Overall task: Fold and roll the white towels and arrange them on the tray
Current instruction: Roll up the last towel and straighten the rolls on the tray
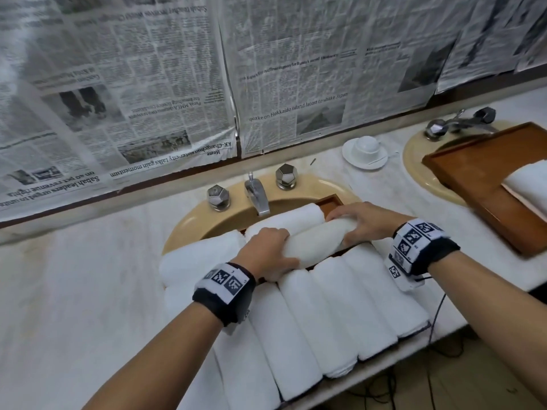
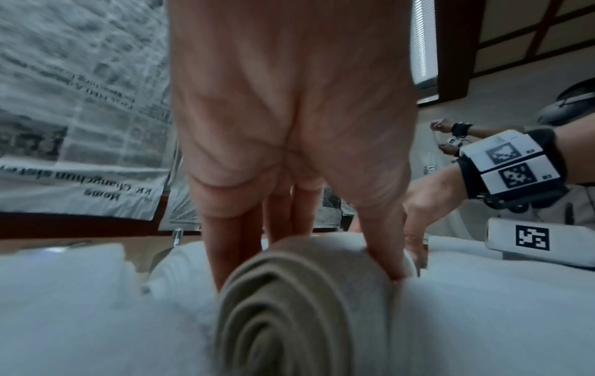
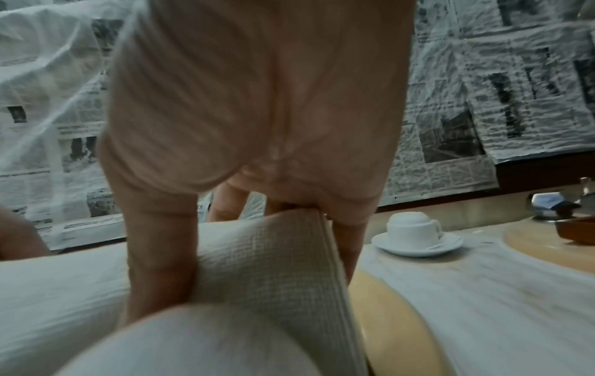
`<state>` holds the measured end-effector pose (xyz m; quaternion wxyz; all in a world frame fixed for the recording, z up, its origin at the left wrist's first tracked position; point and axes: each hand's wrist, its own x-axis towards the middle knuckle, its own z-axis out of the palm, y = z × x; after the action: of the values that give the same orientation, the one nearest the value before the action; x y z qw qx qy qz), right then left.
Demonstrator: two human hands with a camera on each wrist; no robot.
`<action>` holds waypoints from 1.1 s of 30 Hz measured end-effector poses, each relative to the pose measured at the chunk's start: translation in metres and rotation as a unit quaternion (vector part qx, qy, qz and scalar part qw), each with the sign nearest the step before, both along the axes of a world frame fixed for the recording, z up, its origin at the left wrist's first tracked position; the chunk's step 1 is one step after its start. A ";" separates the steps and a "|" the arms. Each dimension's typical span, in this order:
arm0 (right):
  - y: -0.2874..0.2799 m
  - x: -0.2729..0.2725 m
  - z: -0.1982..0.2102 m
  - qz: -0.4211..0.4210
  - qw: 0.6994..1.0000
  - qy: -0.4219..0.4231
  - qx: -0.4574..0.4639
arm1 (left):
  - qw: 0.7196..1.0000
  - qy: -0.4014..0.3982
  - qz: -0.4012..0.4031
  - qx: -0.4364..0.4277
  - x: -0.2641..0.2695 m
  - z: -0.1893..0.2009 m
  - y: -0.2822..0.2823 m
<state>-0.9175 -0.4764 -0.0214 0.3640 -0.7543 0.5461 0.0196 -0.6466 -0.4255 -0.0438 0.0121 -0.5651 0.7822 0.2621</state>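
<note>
A rolled white towel (image 1: 316, 241) lies crosswise over the near part of the brown wooden tray (image 1: 330, 204), which sits across the sink. My left hand (image 1: 269, 253) grips its left end and my right hand (image 1: 362, 223) grips its right end. In the left wrist view my left hand (image 2: 299, 218) straddles the spiral end of the roll (image 2: 289, 313), fingers on one side and thumb on the other. My right hand (image 3: 254, 198) clasps the other end of the towel (image 3: 267, 257). Another roll (image 1: 284, 220) lies just behind. Several rolled towels (image 1: 325, 315) lie side by side in front.
A chrome faucet (image 1: 257, 195) and two knobs stand behind the tray. An upturned cup on a saucer (image 1: 365, 150) sits at the back right. A second wooden tray (image 1: 479, 199) with a folded white towel (image 1: 529, 184) rests on the right sink. Newspaper covers the wall.
</note>
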 end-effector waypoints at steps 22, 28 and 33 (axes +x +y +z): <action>0.028 0.006 -0.008 -0.102 0.992 0.041 -0.059 | 0.995 -0.011 0.096 0.015 0.029 -0.005 0.032; 0.040 0.030 -0.013 -0.098 0.988 0.097 -0.065 | 0.994 -0.071 0.083 0.029 0.023 -0.008 0.030; 0.045 0.030 -0.009 -0.132 0.983 0.103 -0.080 | 0.991 -0.115 0.065 0.029 0.021 -0.010 0.031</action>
<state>-0.8879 -0.4311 -0.0300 0.2440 -0.6959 0.6754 0.0049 -0.6259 -0.3946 -0.0540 0.1018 -0.6407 0.7290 0.2183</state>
